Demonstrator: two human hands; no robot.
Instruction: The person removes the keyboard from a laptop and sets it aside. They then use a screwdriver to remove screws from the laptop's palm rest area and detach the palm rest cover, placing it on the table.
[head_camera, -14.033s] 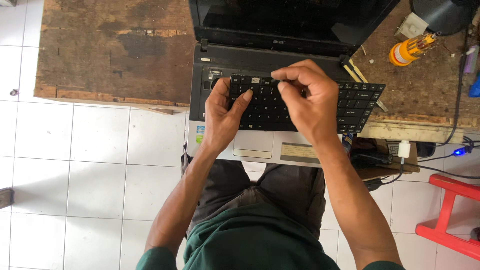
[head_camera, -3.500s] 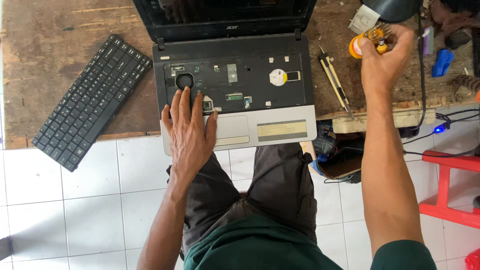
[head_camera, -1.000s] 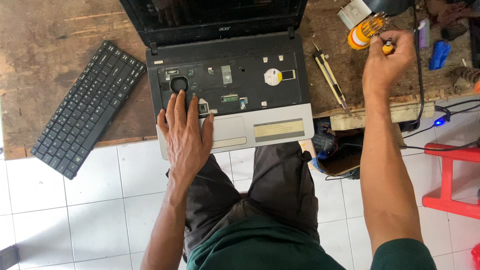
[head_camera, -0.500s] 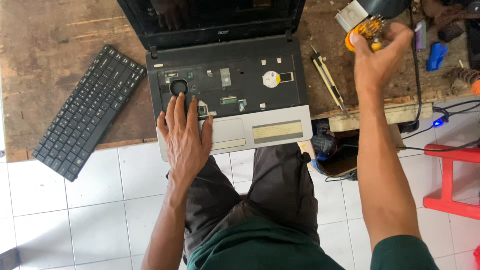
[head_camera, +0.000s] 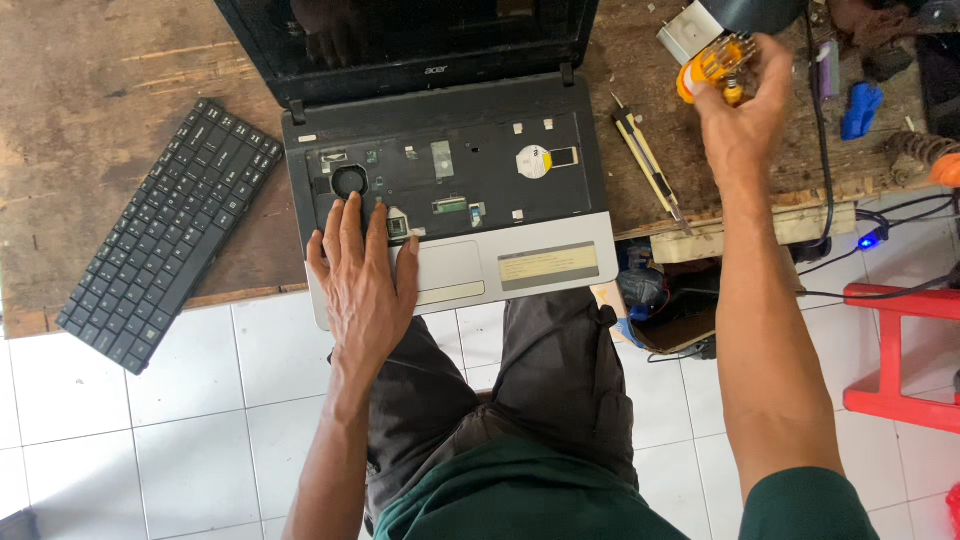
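Note:
An open laptop sits at the wooden bench's front edge with its keyboard taken off, so the black tray with connectors shows. My left hand lies flat on the left palm rest, fingers spread. The removed black keyboard lies slanted on the bench to the left. My right hand reaches to the back right and is closed around an orange, yellow-tipped tool holder beside a grey lamp base.
A yellow-and-black utility knife lies right of the laptop. A blue object and cables lie at the far right. A red stool stands on the white tile floor. The wooden bench extends left.
The keyboard has come off the laptop and now lies to the left. My left hand stays on the palm rest. My right hand stays up at the orange holder, shifting slightly.

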